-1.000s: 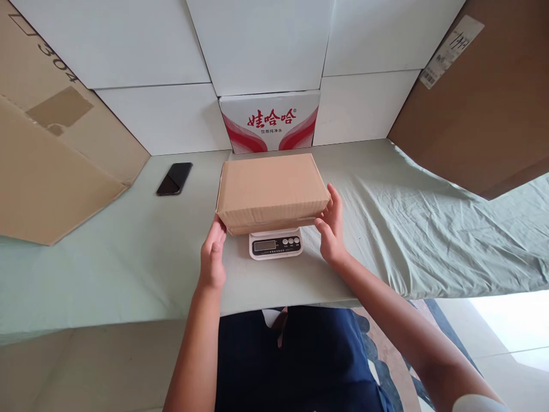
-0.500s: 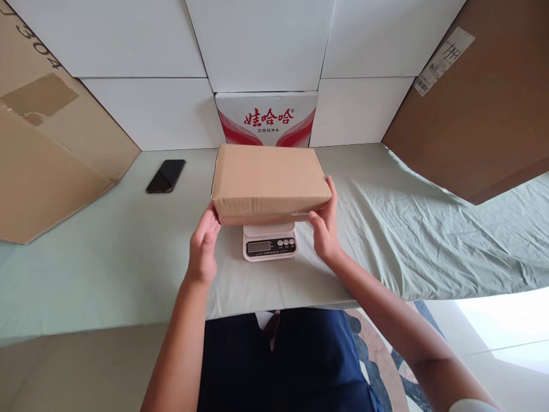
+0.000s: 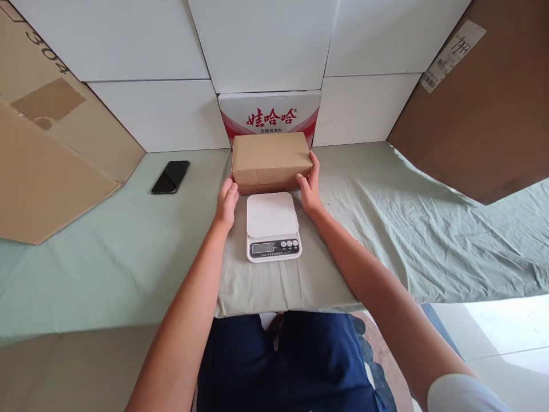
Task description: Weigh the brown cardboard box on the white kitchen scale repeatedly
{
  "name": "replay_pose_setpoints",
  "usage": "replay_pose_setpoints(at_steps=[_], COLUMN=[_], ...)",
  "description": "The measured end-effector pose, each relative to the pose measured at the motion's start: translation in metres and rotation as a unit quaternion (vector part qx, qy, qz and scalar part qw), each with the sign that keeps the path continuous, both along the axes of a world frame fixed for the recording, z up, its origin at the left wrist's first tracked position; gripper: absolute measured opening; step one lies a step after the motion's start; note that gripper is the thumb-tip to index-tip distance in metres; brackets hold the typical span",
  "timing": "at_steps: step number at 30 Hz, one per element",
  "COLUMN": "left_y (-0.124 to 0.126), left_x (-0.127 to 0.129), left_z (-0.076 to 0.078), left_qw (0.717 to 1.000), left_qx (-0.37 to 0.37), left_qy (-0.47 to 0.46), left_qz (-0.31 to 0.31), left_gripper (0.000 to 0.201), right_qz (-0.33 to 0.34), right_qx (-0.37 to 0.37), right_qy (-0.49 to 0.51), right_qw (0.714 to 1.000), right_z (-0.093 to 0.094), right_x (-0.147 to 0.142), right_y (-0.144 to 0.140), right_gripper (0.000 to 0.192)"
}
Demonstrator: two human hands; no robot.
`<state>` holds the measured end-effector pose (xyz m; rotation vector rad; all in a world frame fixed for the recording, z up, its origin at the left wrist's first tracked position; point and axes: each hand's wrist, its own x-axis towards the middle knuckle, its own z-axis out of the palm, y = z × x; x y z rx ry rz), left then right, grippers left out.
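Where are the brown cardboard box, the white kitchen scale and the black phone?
brown cardboard box (image 3: 271, 151), head view, middle of its top face
white kitchen scale (image 3: 271, 214), head view, centre of its bare weighing platform
black phone (image 3: 171, 176), head view, middle of its dark screen

matt cardboard box (image 3: 271, 157), wrinkled cloth (image 3: 407, 223)

Behind my carton (image 3: 271, 158) stands the printed box (image 3: 270, 111), blocking it. The scale (image 3: 271, 225) sits between my wrists. Open surface (image 3: 120, 240) lies either side.

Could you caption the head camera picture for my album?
Both hands, left hand and right hand, hold a cardboard box behind a white kitchen scale.
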<state>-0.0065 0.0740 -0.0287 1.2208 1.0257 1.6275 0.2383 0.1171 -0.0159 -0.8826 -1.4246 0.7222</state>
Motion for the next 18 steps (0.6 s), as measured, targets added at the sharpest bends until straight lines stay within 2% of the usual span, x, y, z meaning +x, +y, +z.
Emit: replay_pose_setpoints(at_steps=[8, 12, 15, 18], left_y=[0.005, 0.009, 0.011, 0.012], left_x=[-0.005, -0.015, -0.023, -0.024], left_z=[-0.009, -0.013, -0.016, -0.017], left_qw=[1.0, 0.998, 0.996, 0.997], left_qx=[-0.014, -0.026, -0.034, -0.035], left_qy=[-0.024, -0.039, -0.039, -0.024], left_qz=[0.001, 0.043, 0.067, 0.059], left_gripper=[0.067, 0.072, 0.074, 0.074], right_qz=[0.017, -0.001, -0.014, 0.005], right_qx=[-0.012, -0.005, -0.042, -0.079], right_qy=[-0.009, 0.019, 0.051, 0.048], right_qw=[1.0, 1.0, 0.998, 0.996], right_z=[-0.004, -0.005, -0.01, -0.016], right_x=[0.0, 0.005, 0.01, 0.011], right_y=[0.003, 0.001, 0.002, 0.005], right_gripper=[0.084, 0.09, 0.093, 0.092])
